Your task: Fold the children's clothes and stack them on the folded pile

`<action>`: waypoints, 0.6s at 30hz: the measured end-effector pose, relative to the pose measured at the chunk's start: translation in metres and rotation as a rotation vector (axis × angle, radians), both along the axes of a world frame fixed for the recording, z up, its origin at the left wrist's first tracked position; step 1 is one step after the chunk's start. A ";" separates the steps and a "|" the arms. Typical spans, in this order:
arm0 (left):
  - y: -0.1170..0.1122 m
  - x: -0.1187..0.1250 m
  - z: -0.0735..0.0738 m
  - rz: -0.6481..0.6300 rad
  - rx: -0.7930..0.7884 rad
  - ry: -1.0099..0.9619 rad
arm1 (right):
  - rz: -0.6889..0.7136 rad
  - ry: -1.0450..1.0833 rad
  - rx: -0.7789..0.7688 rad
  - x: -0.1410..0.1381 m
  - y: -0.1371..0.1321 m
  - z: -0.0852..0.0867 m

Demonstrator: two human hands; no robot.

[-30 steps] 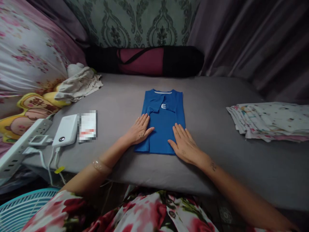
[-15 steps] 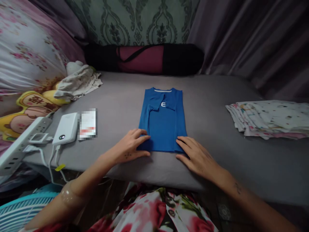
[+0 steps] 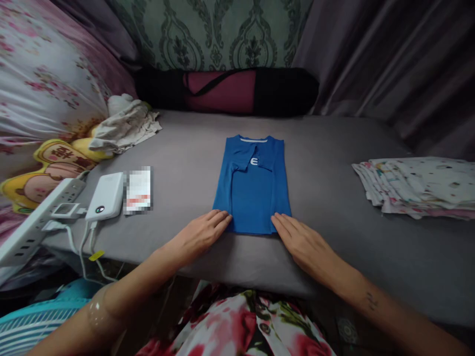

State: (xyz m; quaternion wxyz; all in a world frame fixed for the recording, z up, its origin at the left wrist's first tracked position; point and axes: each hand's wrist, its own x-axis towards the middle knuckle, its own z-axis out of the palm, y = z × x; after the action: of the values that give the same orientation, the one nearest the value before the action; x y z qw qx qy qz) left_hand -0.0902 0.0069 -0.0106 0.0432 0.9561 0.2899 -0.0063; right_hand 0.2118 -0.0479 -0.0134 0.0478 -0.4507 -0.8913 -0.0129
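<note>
A blue T-shirt (image 3: 251, 198) lies on the grey sheet in front of me, its sides and sleeves folded inward over the middle. Part of a white letter shows between the sleeves, and the neckline faces away from me. My left hand (image 3: 203, 230) rests on the lower left corner of the shirt, fingers stretched out flat and side by side. On the lower right corner lies my right hand (image 3: 302, 243), its fingers equally straight. Both thumbs are hidden beneath the hands.
Folded patterned cloths (image 3: 419, 188) are stacked at right. Left stand a power bank (image 3: 106, 197), a blurred packet (image 3: 138, 190), a power strip (image 3: 33, 227), a yellow plush toy (image 3: 48, 170) and a crumpled cloth (image 3: 126, 127). A long black-and-maroon bag (image 3: 222, 91) lies behind; a fan (image 3: 40, 321) is lower left.
Both hands have turned so that their fingers lie flat along the shirt's lower corners, with the thumbs no longer visible. The view has shifted slightly; the shirt's folds look the same.
</note>
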 end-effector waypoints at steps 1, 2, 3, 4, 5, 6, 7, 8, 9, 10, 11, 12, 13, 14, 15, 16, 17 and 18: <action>0.001 -0.002 -0.002 0.028 0.002 -0.026 | -0.014 0.026 -0.026 0.001 0.001 0.001; 0.004 -0.004 -0.005 0.062 0.007 -0.060 | -0.024 0.061 -0.054 0.003 0.003 0.001; 0.007 -0.007 -0.008 0.095 0.012 -0.100 | -0.031 0.105 -0.079 0.005 0.006 0.000; 0.010 -0.011 -0.010 0.115 0.011 -0.144 | -0.037 0.157 -0.097 0.009 0.010 -0.001; 0.015 -0.014 -0.012 0.120 0.003 -0.191 | -0.042 0.215 -0.106 0.012 0.013 -0.003; 0.019 -0.018 -0.013 0.113 -0.017 -0.237 | -0.045 0.272 -0.111 0.016 0.017 -0.006; 0.024 -0.021 -0.014 0.094 -0.050 -0.277 | -0.046 0.322 -0.112 0.020 0.020 -0.009; 0.029 -0.023 -0.014 0.069 -0.089 -0.313 | -0.042 0.363 -0.113 0.024 0.024 -0.012; 0.034 -0.025 -0.014 0.042 -0.129 -0.343 | -0.032 0.393 -0.119 0.027 0.026 -0.015; 0.038 -0.026 -0.014 0.019 -0.173 -0.362 | -0.017 0.414 -0.131 0.031 0.029 -0.017; 0.042 -0.027 -0.014 0.003 -0.217 -0.376 | 0.001 0.427 -0.144 0.033 0.031 -0.019; 0.046 -0.026 -0.013 -0.004 -0.255 -0.393 | 0.018 0.437 -0.157 0.035 0.033 -0.020; 0.049 -0.026 -0.013 0.006 -0.283 -0.417 | 0.032 0.449 -0.171 0.037 0.035 -0.021; 0.051 -0.025 -0.012 0.035 -0.307 -0.440 | 0.034 0.463 -0.186 0.038 0.037 -0.021; 0.053 -0.023 -0.012 0.084 -0.328 -0.465 | 0.020 0.484 -0.196 0.038 0.038 -0.020; 0.054 -0.022 -0.011 0.148 -0.347 -0.494 | -0.013 0.511 -0.205 0.038 0.040 -0.019; 0.055 -0.020 -0.010 0.220 -0.366 -0.523 | -0.063 0.541 -0.220 0.037 0.042 -0.017; 0.056 -0.018 -0.009 0.295 -0.387 -0.546 | -0.121 0.571 -0.241 0.036 0.044 -0.016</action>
State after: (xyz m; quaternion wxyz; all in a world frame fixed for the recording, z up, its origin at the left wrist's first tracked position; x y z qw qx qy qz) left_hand -0.1085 0.0627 -0.0195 0.2995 0.8444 0.3960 0.2010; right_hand 0.2478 -0.0038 -0.0292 0.2416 -0.4907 -0.8086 0.2170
